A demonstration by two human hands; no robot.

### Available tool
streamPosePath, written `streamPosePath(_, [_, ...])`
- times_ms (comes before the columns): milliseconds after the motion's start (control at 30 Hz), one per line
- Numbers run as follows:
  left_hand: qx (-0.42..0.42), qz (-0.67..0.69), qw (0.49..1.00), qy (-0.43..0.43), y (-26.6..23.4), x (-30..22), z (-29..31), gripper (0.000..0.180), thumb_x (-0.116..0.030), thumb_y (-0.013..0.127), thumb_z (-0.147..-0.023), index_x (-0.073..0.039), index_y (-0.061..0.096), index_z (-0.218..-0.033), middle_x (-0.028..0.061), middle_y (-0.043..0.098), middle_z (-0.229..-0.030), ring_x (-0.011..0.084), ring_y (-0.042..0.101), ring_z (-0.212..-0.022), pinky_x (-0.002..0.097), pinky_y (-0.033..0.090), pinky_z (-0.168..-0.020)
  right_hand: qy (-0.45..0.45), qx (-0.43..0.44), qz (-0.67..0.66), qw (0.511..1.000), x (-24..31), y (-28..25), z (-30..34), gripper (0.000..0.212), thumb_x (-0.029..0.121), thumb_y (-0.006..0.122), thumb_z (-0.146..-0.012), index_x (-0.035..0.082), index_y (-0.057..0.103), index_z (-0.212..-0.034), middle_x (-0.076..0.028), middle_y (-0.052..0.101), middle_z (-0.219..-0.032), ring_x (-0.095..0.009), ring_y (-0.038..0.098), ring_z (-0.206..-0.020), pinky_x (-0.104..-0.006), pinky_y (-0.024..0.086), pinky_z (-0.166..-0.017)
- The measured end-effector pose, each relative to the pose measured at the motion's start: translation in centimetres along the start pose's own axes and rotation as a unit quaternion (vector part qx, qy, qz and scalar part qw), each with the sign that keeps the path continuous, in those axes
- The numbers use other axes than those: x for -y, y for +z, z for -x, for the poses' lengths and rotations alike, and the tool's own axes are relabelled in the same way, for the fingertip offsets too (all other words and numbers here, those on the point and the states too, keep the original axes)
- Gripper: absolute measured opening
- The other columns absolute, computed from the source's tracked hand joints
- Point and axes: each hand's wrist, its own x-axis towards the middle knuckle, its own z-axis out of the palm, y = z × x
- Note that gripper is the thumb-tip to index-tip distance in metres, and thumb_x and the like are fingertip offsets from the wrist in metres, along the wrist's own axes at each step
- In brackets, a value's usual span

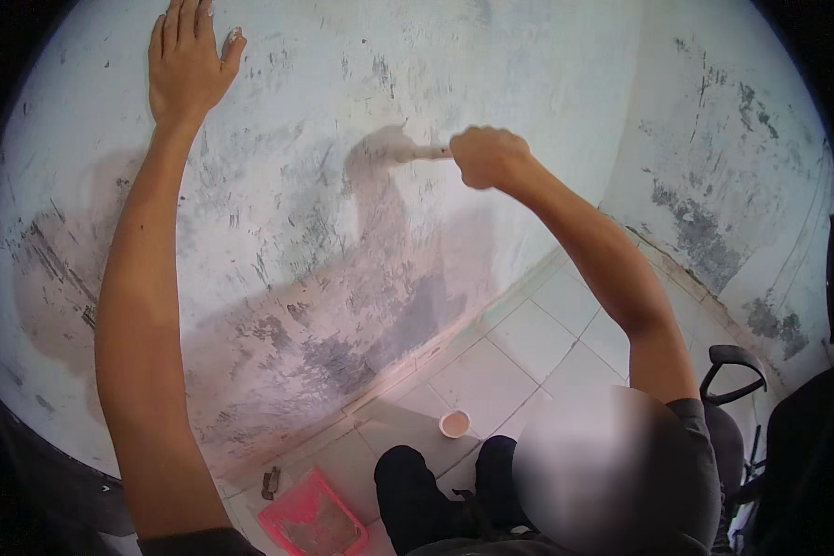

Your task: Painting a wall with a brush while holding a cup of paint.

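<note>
The scraper handle (428, 153) is grasped in the clenched fist of the right hand (487, 157), its working end pressed to the stained wall (324, 213) near the wall's middle. The left hand (187, 60) lies flat with released, extended fingers against the wall's upper left area. On the tiled floor (519, 338) along the wall's lower edge stand a small cup (454, 423) and a pink tray (311, 521).

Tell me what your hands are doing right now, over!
Left hand flat on wall, open. Right hand fisted round pale tool handle, tip at wall. Nothing between; small cup on floor below.
</note>
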Motion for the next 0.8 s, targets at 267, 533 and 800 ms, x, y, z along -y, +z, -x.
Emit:
streamPosePath(267, [0.047,0.034,0.998,-0.032,-2.1,-1.8,-0.3,0.066,-0.030,0.058,-0.085,-0.003,0.034,-0.140,0.0104,0.031,-0.149,0.0279,0.026,-0.139,0.0425,0.021,-0.114,0.084,-0.154,-0.055,0.983,0.6,-5.3,-3.4,0.030,0.005,0.053,-0.080,0.007,0.068,-0.106,-0.015,0.067,-0.106,-0.034,0.065,-0.098,-0.0422,0.054,-0.077])
streamPosePath(533, [0.078,0.025,0.995,-0.049,-2.2,-1.1,-0.2,0.076,-0.023,0.064,-0.078,0.004,0.029,-0.140,0.0152,0.026,-0.150,0.0331,0.022,-0.139,0.0441,0.018,-0.115,0.115,-0.290,-0.102,0.945,-1.1,-12.0,-6.3,0.027,0.008,0.047,-0.086,0.000,0.067,-0.102,-0.021,0.066,-0.103,-0.038,0.065,-0.095,-0.0450,0.054,-0.080])
streamPosePath(800, [0.014,-0.004,1.000,0.003,-0.4,0.1,0.2,0.060,-0.042,0.052,-0.092,-0.009,0.039,-0.141,0.0059,0.036,-0.148,0.0240,0.031,-0.137,0.0409,0.024,-0.113,0.120,-0.224,-0.067,0.965,-1.9,-10.4,-6.7,0.032,0.007,0.046,-0.085,0.007,0.067,-0.108,-0.016,0.066,-0.109,-0.034,0.065,-0.101,-0.0443,0.053,-0.081])
